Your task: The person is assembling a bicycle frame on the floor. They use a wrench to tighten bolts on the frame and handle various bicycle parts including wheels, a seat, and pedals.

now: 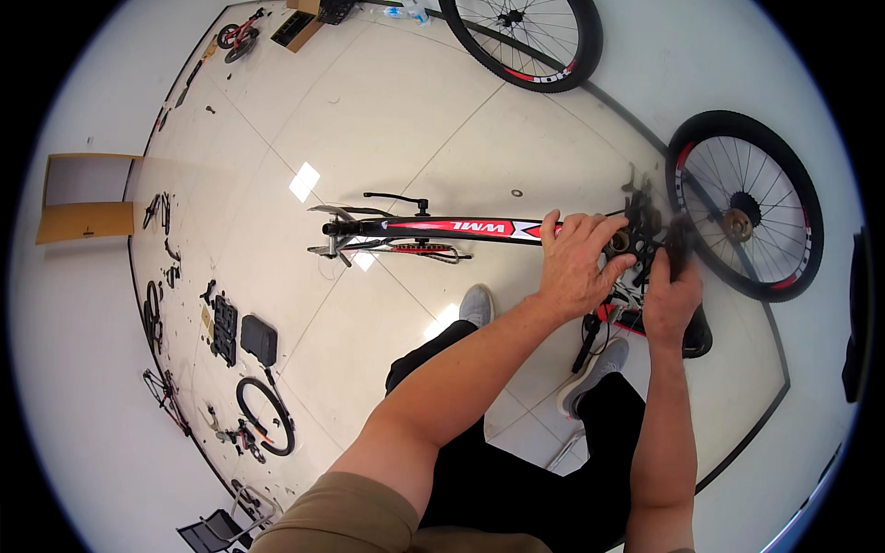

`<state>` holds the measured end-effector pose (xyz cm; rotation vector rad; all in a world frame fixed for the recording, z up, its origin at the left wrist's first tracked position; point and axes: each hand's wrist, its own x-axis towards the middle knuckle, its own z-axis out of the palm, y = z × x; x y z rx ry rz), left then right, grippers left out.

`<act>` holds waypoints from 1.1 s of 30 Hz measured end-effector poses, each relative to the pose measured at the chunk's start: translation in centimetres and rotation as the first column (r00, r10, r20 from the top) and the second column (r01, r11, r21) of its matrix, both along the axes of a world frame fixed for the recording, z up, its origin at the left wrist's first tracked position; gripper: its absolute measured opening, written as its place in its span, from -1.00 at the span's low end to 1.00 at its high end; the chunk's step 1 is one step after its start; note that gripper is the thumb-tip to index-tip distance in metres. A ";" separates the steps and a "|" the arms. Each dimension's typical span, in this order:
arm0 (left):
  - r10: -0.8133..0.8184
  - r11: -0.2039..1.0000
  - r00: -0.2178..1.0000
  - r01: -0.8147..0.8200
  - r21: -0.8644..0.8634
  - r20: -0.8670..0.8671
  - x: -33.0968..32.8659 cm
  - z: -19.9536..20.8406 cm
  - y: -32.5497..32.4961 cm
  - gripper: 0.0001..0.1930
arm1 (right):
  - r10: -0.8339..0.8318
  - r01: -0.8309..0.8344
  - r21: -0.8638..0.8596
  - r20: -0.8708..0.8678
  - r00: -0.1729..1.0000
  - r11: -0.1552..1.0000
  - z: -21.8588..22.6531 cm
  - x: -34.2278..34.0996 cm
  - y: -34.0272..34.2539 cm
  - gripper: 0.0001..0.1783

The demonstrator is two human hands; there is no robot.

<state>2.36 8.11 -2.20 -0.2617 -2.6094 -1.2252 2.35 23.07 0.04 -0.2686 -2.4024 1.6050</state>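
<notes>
A black, red and white bicycle frame [452,227] lies crosswise in front of me, with a crank arm [395,196] near its left end. My left hand [576,267] rests on the frame tube toward its right end, fingers curled over it beside a round tube opening [619,241]. Just right of it, my right hand [671,304] is closed around a dark part that is smeared by motion; its kind cannot be told. Dark parts [641,207] sit beyond my fingers, partly blurred. Below the hands are a black handlebar grip [584,345] and a red part [627,319].
Two bicycle wheels [680,175] [590,55] lean at the wall on the right and far side. A small ring [516,194] lies on the tiled floor. On the left are a tool case [224,329], a dark box [259,340], a loose wheel [241,405] and a chair [217,532].
</notes>
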 end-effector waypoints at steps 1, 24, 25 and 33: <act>0.000 1.000 1.000 0.000 0.002 -0.002 0.0 0.0 0.0 -0.50 | 0.002 -0.002 -0.001 0.000 1.000 1.000 0.1 0.0 0.0 -0.82; -0.007 1.000 0.998 0.007 0.009 0.060 0.3 0.7 0.0 -0.54 | -0.017 0.004 0.130 0.094 0.995 0.992 -0.2 0.7 0.1 -0.81; -0.006 1.000 0.998 0.005 0.013 0.057 0.3 0.7 0.0 -0.54 | -0.009 -0.001 0.129 0.077 0.997 0.992 -0.3 0.7 0.2 -0.81; 0.008 1.000 0.999 -0.009 0.014 0.052 0.3 0.6 0.2 -0.53 | 0.029 -0.036 0.075 0.084 0.996 0.997 -0.5 0.3 0.7 -0.81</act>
